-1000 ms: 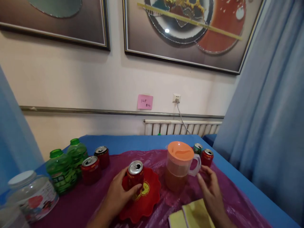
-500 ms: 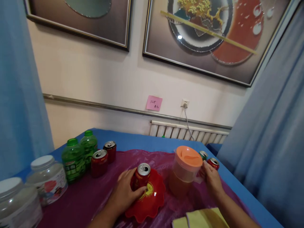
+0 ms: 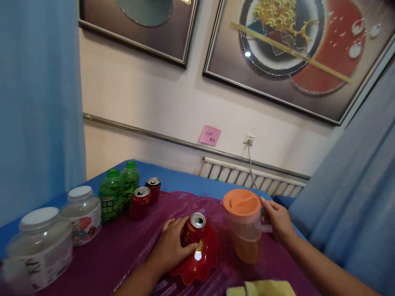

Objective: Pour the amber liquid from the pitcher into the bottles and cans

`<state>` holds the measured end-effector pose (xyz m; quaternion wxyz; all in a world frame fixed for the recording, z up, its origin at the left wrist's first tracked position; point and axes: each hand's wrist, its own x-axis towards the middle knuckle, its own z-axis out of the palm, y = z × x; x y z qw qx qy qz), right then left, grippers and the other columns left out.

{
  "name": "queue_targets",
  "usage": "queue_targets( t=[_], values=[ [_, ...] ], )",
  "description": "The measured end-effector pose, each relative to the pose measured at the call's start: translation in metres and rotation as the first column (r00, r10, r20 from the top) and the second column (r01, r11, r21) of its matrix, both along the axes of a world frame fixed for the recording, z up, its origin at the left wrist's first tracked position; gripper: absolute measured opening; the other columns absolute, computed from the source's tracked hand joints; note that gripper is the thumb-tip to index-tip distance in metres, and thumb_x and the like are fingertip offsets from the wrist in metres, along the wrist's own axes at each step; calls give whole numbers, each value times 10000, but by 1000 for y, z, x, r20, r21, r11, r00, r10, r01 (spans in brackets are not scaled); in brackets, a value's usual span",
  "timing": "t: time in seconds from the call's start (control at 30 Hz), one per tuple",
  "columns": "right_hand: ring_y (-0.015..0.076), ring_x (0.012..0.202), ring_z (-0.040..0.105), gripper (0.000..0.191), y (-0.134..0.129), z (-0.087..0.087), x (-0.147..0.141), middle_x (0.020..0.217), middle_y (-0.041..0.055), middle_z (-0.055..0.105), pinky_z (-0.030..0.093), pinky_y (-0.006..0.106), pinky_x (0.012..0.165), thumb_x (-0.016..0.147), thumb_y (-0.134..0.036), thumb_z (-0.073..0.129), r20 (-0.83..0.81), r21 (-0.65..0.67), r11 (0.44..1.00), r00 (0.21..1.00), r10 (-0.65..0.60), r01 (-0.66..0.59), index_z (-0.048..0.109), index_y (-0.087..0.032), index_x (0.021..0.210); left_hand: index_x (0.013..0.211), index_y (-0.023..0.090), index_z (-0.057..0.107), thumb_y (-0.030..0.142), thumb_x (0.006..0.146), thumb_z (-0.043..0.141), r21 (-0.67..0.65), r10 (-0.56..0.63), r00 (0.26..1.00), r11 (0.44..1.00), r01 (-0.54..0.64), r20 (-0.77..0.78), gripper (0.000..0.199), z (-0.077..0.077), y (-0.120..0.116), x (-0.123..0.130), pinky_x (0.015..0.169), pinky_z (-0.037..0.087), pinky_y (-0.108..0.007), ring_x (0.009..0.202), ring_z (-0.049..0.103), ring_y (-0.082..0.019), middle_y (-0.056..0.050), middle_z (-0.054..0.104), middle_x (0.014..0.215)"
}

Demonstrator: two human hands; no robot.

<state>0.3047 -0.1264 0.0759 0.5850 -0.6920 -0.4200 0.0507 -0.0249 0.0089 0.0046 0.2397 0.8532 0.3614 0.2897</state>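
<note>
My left hand [image 3: 175,246] is wrapped around a red drink can [image 3: 191,232] with an opened top, holding it over a red scalloped plate [image 3: 211,255]. To the right stands a clear plastic pitcher [image 3: 245,242] with an orange lid [image 3: 241,202] and amber liquid inside. At the pitcher's handle is my right hand [image 3: 277,218], its fingers closed there and its thumb by the lid's edge. The pitcher leans a little toward the can, and whether its base touches the table is unclear. A folded yellow cloth [image 3: 262,288] lies in front of the pitcher.
On the left are two white-lidded clear jars [image 3: 41,250], two green bottles [image 3: 111,201] and two red cans [image 3: 140,205]. Purple plastic sheeting [image 3: 123,250] covers part of the blue table [image 3: 173,181]. Blue curtains [image 3: 348,176] hang at both sides; a radiator [image 3: 228,170] is behind.
The pitcher has tipped slightly to the left, its lid now nearer the can. My left hand still holds the can over the plate. The whole view has shifted a little.
</note>
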Motion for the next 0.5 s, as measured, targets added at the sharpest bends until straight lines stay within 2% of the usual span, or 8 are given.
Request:
queue_targets(
  t=[0.13,0.27,0.5],
  values=[
    [100,432,311,606,0,24,-14,453,-68,350,276,242,414,753,-757,629,-25,-76,995,998,63,-65,383,-248,534,1303,230,617,398,631,824,-25,-14,1000,1000,14,-6,723,4,-3,0,1181,323,-578,1282,583,-374,-105,690,1334],
    [102,458,312,595,0,40,-27,469,-64,349,266,241,435,739,-736,639,18,-116,989,995,93,-90,369,-246,537,1304,245,614,392,620,838,-33,-32,999,999,32,0,735,5,-6,-1,1193,299,-591,1301,575,-375,-103,684,1350],
    [109,493,328,573,8,43,-30,512,-64,307,288,234,453,781,-705,626,145,-175,979,980,133,-107,387,-239,550,1313,252,601,376,620,852,-26,-73,997,997,73,5,748,4,-9,-2,1208,246,-601,1292,582,-367,-94,679,1358]
  ],
)
